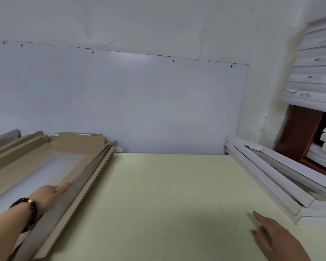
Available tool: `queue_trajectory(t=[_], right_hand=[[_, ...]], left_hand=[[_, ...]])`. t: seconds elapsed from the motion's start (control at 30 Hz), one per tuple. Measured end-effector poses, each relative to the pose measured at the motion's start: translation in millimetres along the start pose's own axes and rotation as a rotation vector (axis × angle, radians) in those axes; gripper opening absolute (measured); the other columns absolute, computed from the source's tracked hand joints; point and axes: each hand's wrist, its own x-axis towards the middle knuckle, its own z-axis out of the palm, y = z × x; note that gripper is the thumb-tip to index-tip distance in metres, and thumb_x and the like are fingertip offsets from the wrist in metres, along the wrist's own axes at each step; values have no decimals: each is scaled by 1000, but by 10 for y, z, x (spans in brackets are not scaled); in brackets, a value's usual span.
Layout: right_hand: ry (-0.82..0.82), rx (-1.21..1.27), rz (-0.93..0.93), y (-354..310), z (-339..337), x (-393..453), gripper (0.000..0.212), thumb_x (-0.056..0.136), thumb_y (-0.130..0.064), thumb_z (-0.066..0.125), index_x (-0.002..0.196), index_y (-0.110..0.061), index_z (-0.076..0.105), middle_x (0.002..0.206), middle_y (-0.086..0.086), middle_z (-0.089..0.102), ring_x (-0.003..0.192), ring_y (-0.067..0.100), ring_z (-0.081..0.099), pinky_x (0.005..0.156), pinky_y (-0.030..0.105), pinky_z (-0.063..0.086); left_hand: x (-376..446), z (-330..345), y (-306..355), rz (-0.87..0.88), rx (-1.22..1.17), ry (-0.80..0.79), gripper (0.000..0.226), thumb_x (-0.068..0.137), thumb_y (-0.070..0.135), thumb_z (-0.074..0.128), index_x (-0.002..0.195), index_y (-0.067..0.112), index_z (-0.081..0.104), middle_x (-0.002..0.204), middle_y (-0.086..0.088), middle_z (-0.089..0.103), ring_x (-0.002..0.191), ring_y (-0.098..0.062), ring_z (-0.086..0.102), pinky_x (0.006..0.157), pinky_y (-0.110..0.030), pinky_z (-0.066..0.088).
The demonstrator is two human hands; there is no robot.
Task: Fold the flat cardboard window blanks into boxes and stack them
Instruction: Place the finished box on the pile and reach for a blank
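Blanks (45, 162) under left hand (51, 193); folded boxes (271, 178) right; table (158, 194) between.

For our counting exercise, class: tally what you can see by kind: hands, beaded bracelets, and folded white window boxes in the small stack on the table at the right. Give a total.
Hands: 2, the left hand and the right hand
Dark beaded bracelet: 1
Folded white cardboard window boxes stacked on the pale yellow table: 3
Total: 6

Your right hand (279, 238) is cut off at the bottom edge; the folded white boxes (282, 181) run off the right edge, their labels too blurred to read.
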Motion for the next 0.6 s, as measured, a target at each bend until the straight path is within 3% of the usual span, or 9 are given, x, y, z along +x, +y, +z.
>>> queue_trajectory(t=[0.1, 0.27, 0.37, 0.47, 0.6], right_hand=[[10, -2, -18, 9, 8, 8, 50, 72, -10, 81, 120, -18, 67, 105, 2, 70, 80, 21, 69, 69, 37, 50], [16, 20, -28, 25, 10, 4, 51, 72, -8, 81, 120, -17, 67, 102, 2, 70, 77, 19, 68, 68, 38, 52], [12, 26, -23, 25, 7, 4, 51, 74, -11, 79, 122, -18, 65, 102, 0, 69, 78, 18, 66, 69, 36, 50], [10, 32, -17, 19, 1, 3, 51, 75, -11, 79, 123, -20, 65, 103, 0, 68, 79, 18, 67, 70, 37, 51], [-1, 23, -24, 44, 10, 3, 53, 72, -7, 80, 122, -17, 66, 98, 2, 69, 75, 20, 67, 65, 34, 49]], left_hand=[[11, -11, 18, -24, 16, -16, 63, 96, 53, 37, 135, 5, 52, 142, -18, 47, 129, -33, 45, 108, -40, 32], [-34, -42, 84, -103, -73, -86, 53, 93, 55, 47, 108, 8, 67, 119, -24, 61, 104, -42, 61, 94, -46, 47], [-10, 45, 151, -38, 63, -52, 52, 95, 52, 46, 113, 6, 64, 122, -21, 62, 117, -39, 55, 99, -42, 44], [19, 133, 199, 12, 214, 13, 58, 97, 55, 37, 121, 7, 60, 126, -13, 60, 117, -30, 54, 100, -36, 40], [63, 175, 208, 64, 362, 89, 42, 100, 45, 38, 99, 11, 63, 96, -3, 64, 87, -19, 58, 76, -27, 42]])
